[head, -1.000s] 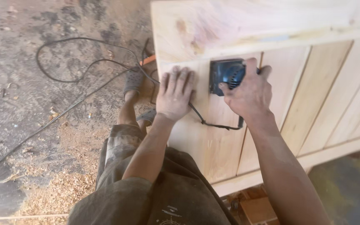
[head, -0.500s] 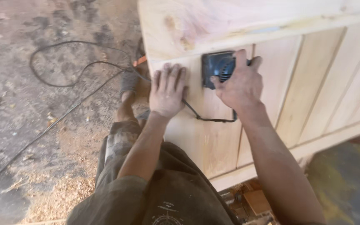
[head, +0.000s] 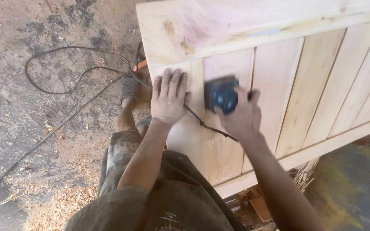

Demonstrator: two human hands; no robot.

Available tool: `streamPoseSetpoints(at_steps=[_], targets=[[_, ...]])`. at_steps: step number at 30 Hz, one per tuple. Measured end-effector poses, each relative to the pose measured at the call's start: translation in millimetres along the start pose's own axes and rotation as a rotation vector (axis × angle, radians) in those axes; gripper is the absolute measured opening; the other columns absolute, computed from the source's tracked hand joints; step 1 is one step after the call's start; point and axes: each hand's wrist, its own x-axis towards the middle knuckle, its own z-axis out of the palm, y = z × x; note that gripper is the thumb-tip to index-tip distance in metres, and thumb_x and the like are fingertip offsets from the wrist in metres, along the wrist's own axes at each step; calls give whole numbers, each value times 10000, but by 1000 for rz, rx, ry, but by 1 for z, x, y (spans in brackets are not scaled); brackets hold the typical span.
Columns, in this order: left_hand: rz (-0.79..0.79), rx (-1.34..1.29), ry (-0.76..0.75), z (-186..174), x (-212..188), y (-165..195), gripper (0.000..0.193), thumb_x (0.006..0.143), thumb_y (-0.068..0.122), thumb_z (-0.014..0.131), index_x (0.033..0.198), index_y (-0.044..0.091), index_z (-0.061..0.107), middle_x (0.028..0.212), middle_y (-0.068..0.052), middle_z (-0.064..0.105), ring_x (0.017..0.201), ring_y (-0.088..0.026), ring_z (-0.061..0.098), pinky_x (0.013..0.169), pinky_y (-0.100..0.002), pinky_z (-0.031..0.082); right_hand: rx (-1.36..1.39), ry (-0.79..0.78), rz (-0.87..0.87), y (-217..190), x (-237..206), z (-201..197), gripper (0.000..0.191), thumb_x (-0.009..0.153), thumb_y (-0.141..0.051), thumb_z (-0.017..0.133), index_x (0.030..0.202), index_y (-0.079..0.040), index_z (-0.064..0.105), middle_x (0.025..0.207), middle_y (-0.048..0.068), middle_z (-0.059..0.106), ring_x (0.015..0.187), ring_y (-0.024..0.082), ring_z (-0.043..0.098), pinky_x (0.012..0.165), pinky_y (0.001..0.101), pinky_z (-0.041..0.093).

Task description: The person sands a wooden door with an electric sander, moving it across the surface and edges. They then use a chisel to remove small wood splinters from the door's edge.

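Observation:
A pale wooden door panel [head: 322, 81] with vertical boards lies flat in front of me. My right hand [head: 240, 117] grips a dark blue electric sander [head: 220, 94] and presses it on a board of the panel; both are blurred by motion. My left hand [head: 168, 100] lies flat, fingers spread, on the board just left of the sander. The sander's black cable [head: 204, 124] runs under my left hand and off the panel's edge.
The cable [head: 61, 92] loops over a dirt floor at the left, with sawdust [head: 61, 201] heaped at the lower left. My sandalled foot [head: 130, 90] stands by the panel's left edge. Wood scraps [head: 260, 205] lie under the panel.
The sander and my right hand have shifted slightly along the board and are now blurred. My left hand stays flat on the wood.

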Motion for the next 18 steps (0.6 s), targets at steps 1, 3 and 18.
streamPoseSetpoints(at_steps=[1, 3, 18], targets=[[-3, 10, 4, 1, 0, 0, 532, 987, 307, 612, 1470, 89, 560, 1513, -132, 507, 1432, -370, 453, 1171, -588, 362, 7, -22, 31, 4, -16, 6, 818, 707, -356, 917, 1360, -146, 472, 1288, 306, 423, 921, 508, 652, 816, 558, 568], [-15, 22, -5, 2, -1, 1, 534, 983, 315, 608, 1467, 94, 567, 1509, -127, 511, 1427, -366, 457, 1166, -586, 366, 23, -26, 53, 10, -44, 15, 811, 685, -345, 916, 1346, -137, 496, 1266, 285, 437, 936, 487, 648, 816, 555, 563], [-1, 125, -3, 9, -3, 3, 527, 1017, 368, 587, 1477, 112, 571, 1517, -114, 508, 1426, -389, 455, 1159, -603, 362, 112, 140, -150, 31, 11, -8, 701, 644, -343, 939, 1242, -172, 618, 1153, 222, 537, 891, 438, 660, 714, 522, 577]])
